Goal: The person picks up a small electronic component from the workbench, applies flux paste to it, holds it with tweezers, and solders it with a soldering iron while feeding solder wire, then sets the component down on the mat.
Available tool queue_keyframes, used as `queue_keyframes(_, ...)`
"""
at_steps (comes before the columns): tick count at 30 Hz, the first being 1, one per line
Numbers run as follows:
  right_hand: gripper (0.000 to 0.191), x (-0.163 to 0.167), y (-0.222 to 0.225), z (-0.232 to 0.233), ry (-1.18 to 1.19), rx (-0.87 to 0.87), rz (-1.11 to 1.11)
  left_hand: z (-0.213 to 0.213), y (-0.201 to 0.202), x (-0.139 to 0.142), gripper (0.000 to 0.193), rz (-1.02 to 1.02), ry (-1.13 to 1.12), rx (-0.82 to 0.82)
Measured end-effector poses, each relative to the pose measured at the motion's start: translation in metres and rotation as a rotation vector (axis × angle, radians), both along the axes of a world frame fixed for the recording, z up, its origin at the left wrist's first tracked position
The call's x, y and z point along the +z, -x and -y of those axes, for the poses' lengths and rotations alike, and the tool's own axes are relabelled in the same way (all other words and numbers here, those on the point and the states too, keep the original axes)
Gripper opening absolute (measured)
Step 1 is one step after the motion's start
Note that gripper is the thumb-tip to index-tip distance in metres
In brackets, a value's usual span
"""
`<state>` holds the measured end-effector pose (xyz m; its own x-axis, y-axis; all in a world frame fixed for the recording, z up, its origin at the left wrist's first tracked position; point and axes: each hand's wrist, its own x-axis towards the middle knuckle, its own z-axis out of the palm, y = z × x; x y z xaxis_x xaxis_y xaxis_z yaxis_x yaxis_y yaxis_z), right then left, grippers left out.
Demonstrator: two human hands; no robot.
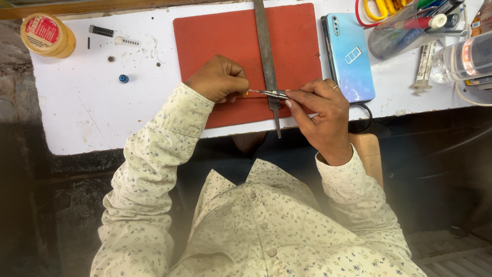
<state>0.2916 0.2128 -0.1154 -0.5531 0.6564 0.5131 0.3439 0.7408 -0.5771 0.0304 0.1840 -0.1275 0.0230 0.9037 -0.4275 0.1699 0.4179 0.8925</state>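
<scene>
My left hand [218,79] is curled shut over the red mat [215,36], pinching a tiny orange-gold piece [247,94] at its fingertips. My right hand [318,110] grips slim metal tweezers [269,93] whose tips reach that small piece. Both hands meet near the mat's front edge. A long grey metal file [266,46] lies across the mat, running from the far edge to past the table's front edge, and passes under the tweezers. A ring shows on a right-hand finger.
A light blue phone [349,56] lies face down right of the mat. A clear pouch of pens [410,25] and a clear bottle [461,59] sit far right. A yellow round tin [47,35], a small blue bead [123,78] and small parts lie left on the white table [82,113].
</scene>
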Motion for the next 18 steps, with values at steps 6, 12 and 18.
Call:
queue_keyframes(6,0.018,0.0002,-0.0037,-0.0001,0.019,0.001,-0.012,-0.0019,-0.0026,0.0008,0.015,-0.016,0.005,-0.018)
queue_keyframes(12,0.018,0.0,0.0001,0.0013,0.012,-0.01,-0.001,-0.0007,-0.0008,0.0006,0.016,-0.01,0.003,-0.011)
queue_keyframes(18,0.018,0.0005,-0.0009,0.0012,0.02,-0.002,-0.01,-0.0015,-0.0014,0.0018,0.016,-0.024,0.012,-0.015)
